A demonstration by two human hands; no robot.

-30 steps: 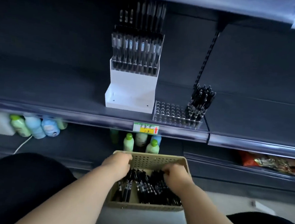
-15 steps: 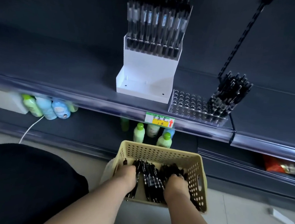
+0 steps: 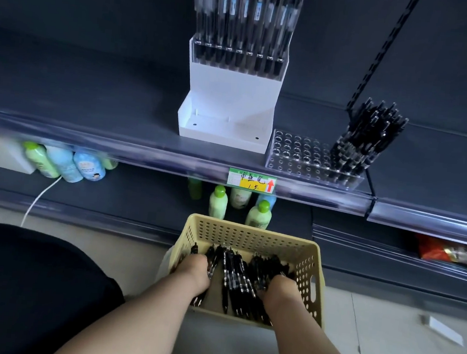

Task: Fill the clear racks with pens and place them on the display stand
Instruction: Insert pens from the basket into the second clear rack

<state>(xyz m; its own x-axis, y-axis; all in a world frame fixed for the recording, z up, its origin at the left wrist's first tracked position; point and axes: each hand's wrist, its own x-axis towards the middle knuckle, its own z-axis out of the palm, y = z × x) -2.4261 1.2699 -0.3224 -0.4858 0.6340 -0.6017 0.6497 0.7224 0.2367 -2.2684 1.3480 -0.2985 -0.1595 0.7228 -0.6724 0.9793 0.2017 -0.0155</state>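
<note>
Pens [image 3: 235,276]: black barrels with silver bands and clips, heaped roughly lengthwise in the basket, with both hands sunk among them.
Left hand [image 3: 193,271]: knuckles up at the left of the heap; the fingers bend down into the pens and are hidden, so I cannot tell whether they grip any.
Right hand [image 3: 281,289]: at the right of the heap, near the basket's right wall; its fingers are buried too, so its grip cannot be told either.
Basket [image 3: 250,230]: pale yellow plastic with perforated walls and a slot handle on the right side, standing low in front of the shelving.
Clear rack [image 3: 296,154]: a transparent block with rows of round holes, at the front edge of the shelf just right of the stand. Open holes show across its left and middle.
Racked pens [image 3: 368,137]: the same black kind, in a tight cluster at the rack's right end, tips down and leaning right.
Display stand [image 3: 230,103]: white and stepped, with a low front tray.
Upper rack [image 3: 236,61]: clear, on the stand's top step, filled with upright pens showing blue-and-white labels.
Shelf [image 3: 92,102]: dark grey with a clear front strip.
Price tag [image 3: 251,180]: green and yellow with a red arrow, on the strip below the stand.
Bottles [image 3: 218,202]: green-capped and pale, on the lower shelf behind the basket.
</note>
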